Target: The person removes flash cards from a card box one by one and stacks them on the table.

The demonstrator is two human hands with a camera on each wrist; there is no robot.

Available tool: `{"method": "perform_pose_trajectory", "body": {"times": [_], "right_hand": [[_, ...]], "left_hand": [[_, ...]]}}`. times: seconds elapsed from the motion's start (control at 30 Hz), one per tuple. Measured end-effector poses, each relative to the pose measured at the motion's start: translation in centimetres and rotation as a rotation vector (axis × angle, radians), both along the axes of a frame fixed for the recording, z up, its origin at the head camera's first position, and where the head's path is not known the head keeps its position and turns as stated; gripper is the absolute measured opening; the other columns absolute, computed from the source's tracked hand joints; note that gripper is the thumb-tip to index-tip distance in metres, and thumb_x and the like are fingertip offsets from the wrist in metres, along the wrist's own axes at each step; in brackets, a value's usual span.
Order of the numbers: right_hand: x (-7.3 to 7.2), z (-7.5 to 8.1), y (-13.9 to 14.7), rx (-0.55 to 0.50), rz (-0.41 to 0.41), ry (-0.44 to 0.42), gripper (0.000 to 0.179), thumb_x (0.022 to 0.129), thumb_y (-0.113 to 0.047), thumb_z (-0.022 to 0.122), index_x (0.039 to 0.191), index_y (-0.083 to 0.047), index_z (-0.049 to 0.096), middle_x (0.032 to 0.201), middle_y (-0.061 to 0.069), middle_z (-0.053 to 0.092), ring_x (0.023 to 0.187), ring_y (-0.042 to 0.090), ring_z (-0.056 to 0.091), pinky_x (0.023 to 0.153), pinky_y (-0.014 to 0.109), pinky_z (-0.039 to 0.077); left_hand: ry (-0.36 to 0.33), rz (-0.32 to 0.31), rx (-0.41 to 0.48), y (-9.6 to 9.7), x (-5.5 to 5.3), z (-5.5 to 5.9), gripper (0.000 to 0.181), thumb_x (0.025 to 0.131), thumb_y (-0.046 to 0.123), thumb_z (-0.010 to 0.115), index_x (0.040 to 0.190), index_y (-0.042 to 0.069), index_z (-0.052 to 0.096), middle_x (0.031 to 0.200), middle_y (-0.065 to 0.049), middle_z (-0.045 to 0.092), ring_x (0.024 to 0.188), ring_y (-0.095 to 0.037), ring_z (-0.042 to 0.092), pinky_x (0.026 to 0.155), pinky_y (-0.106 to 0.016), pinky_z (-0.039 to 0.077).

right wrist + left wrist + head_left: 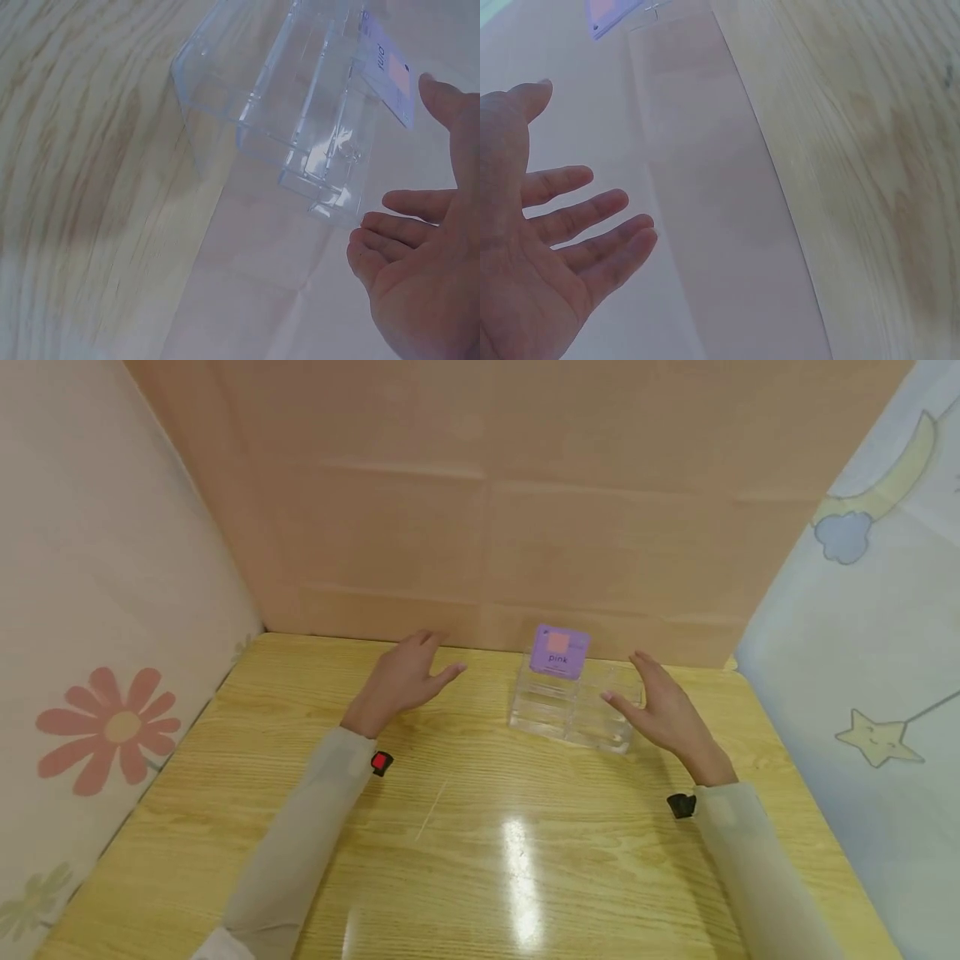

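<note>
A clear plastic tiered holder stands on the table near its back edge. In its back left slot a purple card with a pink square and the word "pink" leans upright. My right hand is at the holder's right side, thumb and fingers spread apart, nothing in its grasp. The right wrist view shows the stepped tiers with the fingertips right by the side edge. To the left of the holder, my left hand hovers over the table, palm turned inward, fingers relaxed, holding nothing.
The wooden table ends at a tan paper-like backdrop. White walls flank it, a flower print on the left, a star print on the right. Wrist cameras sit at both cuffs.
</note>
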State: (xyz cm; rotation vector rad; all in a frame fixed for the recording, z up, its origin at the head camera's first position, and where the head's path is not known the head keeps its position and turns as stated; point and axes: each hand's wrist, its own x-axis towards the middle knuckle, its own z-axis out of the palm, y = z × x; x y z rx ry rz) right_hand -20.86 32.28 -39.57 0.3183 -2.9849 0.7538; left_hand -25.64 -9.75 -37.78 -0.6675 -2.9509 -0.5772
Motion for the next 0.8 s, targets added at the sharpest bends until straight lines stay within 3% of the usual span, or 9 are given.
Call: {"method": "perform_pose_trajectory", "body": {"times": [0.4, 0.8], "right_hand": [[-0.6, -0.6, -0.8, 0.015, 0.037, 0.008, 0.102, 0.102, -0.059, 0.060, 0.169, -0.002, 0.008, 0.174, 0.027, 0.014, 0.161, 0.050, 0.018, 0.127, 0.069, 0.022], [-0.6, -1.0, -1.5, 0.140, 0.058, 0.082, 0.097, 0.104, -0.052, 0.061, 0.164, 0.009, 0.015, 0.171, 0.033, 0.020, 0.155, 0.055, 0.027, 0.119, 0.071, 0.035]], "left_hand": [[0.012, -0.031, -0.007, 1.3, -0.6, 0.3, 0.076, 0.106, 0.061, 0.050, 0.160, 0.009, 0.041, 0.160, -0.017, 0.050, 0.144, -0.038, 0.052, 0.113, -0.055, 0.052], [0.029, -0.058, -0.034, 2.2, -1.1, 0.2, 0.076, 0.106, 0.060, 0.052, 0.160, 0.007, 0.042, 0.158, -0.018, 0.052, 0.144, -0.037, 0.053, 0.116, -0.053, 0.050]]}}
